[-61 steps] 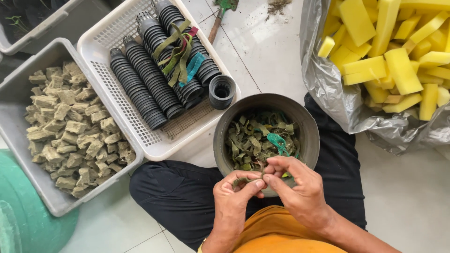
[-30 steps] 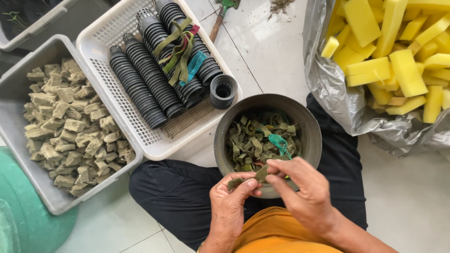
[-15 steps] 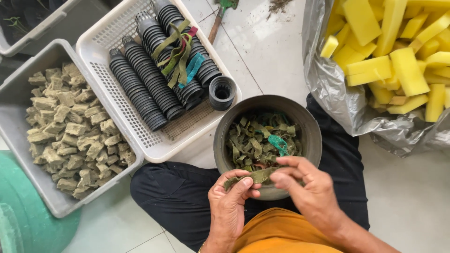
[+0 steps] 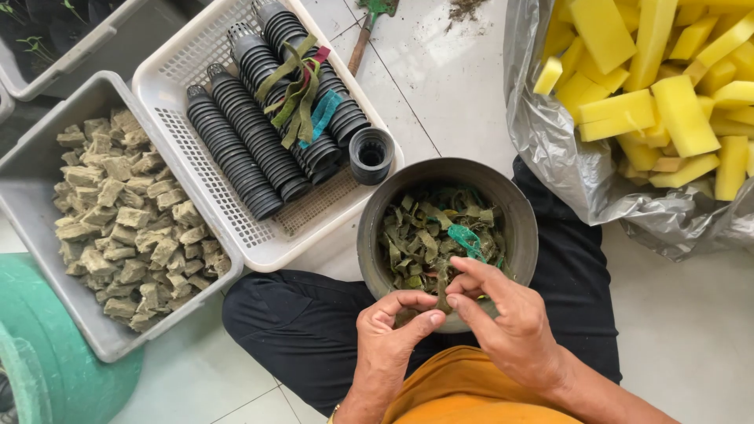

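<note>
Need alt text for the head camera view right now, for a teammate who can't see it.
Seated person's left hand and right hand pinch a green strip over a round bowl of green strips on the lap. White basket of stacked black net pots, grey bin of brownish cubes, bag of yellow foam blocks surround them.

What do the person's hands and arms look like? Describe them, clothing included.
Both the left hand and right hand are bare, without gloves, and the forearms are uncovered with no sleeves in view. The person wears an orange top and black trousers.
</note>
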